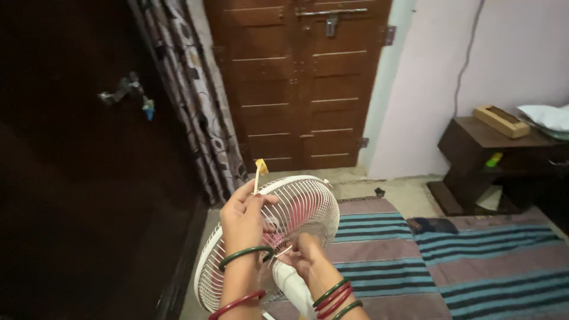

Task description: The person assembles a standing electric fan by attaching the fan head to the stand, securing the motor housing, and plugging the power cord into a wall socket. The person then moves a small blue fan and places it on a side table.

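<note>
White wire fan guard is the thing both hands are busy with, and it sits in the near middle of the scene, just right of the dark door and at the left edge of the striped mat. It's tilted, with its round face turned up and away to the far right, rim running from the near-left floor up toward the far wall. The pink blades show through the wires.

Left hand is up on the top-left of the rim, fingers curled over the wires and pinching a thin pale stick with a yellowish tip; the stick stands almost upright, its long axis pointing from the rim toward the far door. So that hand is clenched on the stick and resting against the guard at once.

Right hand is lower and nearer, right at the hub where the white fan neck meets the guard. Its fingers are bunched tight around something small and thin at the centre, too small to tell what it is.

Bangles in green and red sit on both wrists. The right hand is the one nearer the hub, the left nearer the rim.
</note>
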